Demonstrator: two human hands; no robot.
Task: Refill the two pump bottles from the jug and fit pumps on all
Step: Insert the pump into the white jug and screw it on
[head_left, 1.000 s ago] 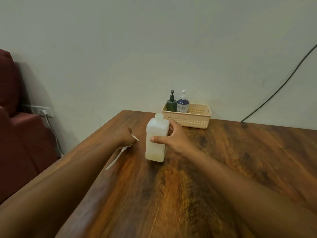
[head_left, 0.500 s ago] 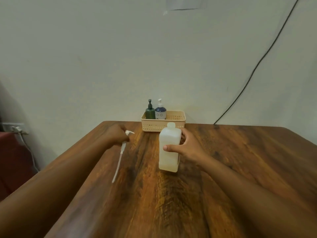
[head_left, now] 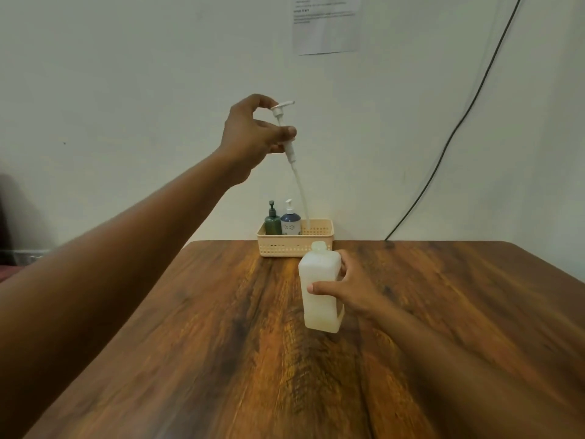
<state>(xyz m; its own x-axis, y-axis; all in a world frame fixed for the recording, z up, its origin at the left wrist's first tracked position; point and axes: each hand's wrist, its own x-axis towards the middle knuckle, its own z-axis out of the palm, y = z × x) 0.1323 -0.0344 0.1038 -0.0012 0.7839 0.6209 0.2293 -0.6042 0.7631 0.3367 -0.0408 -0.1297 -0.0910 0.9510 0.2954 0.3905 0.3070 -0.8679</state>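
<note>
Roughly mid-tabletop (head_left: 221, 343), nearer the far edge, the jug (head_left: 319, 289) stands upright, long axis vertical, open neck up; right hand (head_left: 351, 293) wraps its side, thumb in front, likely to steady it for the pump. At the far edge sits the basket (head_left: 316, 245) with the green bottle (head_left: 272, 221) and blue bottle (head_left: 290, 221), both already wearing pumps. Left hand (head_left: 250, 134) pinches the pump (head_left: 286, 134) high above the table, nozzle toward the right, dip tube hanging down, slightly curved, tip above the jug neck, apparently lining up for insertion.
</note>
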